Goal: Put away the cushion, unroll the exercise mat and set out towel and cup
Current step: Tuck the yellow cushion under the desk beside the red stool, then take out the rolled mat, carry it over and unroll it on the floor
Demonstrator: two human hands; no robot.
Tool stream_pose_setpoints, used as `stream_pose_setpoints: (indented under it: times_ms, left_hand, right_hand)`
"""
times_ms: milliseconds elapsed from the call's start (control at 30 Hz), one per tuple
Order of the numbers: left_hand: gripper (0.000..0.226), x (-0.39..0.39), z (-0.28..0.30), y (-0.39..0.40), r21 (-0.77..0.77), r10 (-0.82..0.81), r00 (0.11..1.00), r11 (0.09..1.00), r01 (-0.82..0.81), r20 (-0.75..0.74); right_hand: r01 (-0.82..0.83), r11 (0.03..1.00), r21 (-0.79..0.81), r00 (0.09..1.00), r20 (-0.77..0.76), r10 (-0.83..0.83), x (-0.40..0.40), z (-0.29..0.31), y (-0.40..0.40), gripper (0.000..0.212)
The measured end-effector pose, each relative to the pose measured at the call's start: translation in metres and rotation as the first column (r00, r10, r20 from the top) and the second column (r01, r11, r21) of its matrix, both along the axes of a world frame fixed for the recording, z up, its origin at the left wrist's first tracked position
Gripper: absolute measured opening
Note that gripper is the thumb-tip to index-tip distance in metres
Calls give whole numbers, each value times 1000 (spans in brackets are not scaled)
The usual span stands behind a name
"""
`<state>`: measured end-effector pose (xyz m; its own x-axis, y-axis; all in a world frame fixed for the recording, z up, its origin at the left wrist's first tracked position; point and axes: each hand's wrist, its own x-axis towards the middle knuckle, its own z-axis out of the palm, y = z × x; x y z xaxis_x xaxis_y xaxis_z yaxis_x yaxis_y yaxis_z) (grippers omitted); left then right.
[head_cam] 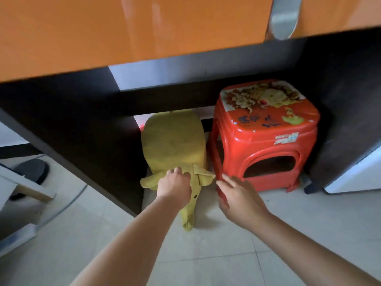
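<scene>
A yellow elephant-shaped cushion (174,141) stands on the floor under a dark desk, its trunk trailing toward me across the tiles. My left hand (175,185) grips the cushion near its ears, fingers curled into the fabric. My right hand (239,198) hovers with fingers spread and relaxed beside the near left leg of a red plastic stool (266,133); I cannot tell whether it touches the leg. No mat, towel or cup is in view.
An orange drawer front (134,27) with a metal handle (285,17) overhangs the desk opening. Dark desk panels (86,129) flank the space. A chair base (33,170) sits at the left on pale floor tiles (206,254).
</scene>
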<state>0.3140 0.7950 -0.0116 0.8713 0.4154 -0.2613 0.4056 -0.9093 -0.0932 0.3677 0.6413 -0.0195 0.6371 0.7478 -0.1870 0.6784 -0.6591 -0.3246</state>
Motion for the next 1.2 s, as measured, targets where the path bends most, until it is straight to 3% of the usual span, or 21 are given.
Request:
stream_pose_setpoints:
  times_ms: [200, 367, 400, 467, 767, 1033, 1200]
  left_hand:
    - [31, 20, 126, -37, -20, -110, 994, 994, 110, 3]
    - [34, 27, 212, -70, -44, -168, 981, 985, 165, -92]
    - [35, 37, 252, -93, -77, -198, 972, 979, 190, -130]
    - [36, 33, 276, -113, -99, -193, 970, 979, 179, -147]
    - [34, 113, 482, -247, 5, -388, 922, 922, 388, -20]
    - [35, 148, 644, -365, 153, -573, 803, 819, 553, 166]
    - [31, 132, 705, -433, 308, -763, 598, 646, 698, 245]
  right_hand:
    - [117, 993, -10, 992, 56, -116, 18, 127, -45, 43]
    - [152, 988, -16, 983, 107, -149, 31, 218, -76, 44]
    - [189, 982, -25, 979, 79, -187, 36, 263, -104, 44]
    - [180, 984, -4, 982, 63, -179, 31, 286, -115, 42]
    - [390, 920, 32, 921, 9, -390, 69, 468, -264, 41]
    - [525, 843, 117, 815, 218, -537, 74, 618, -388, 44]
    - [637, 738, 223, 684, 278, -674, 35, 687, -450, 45]
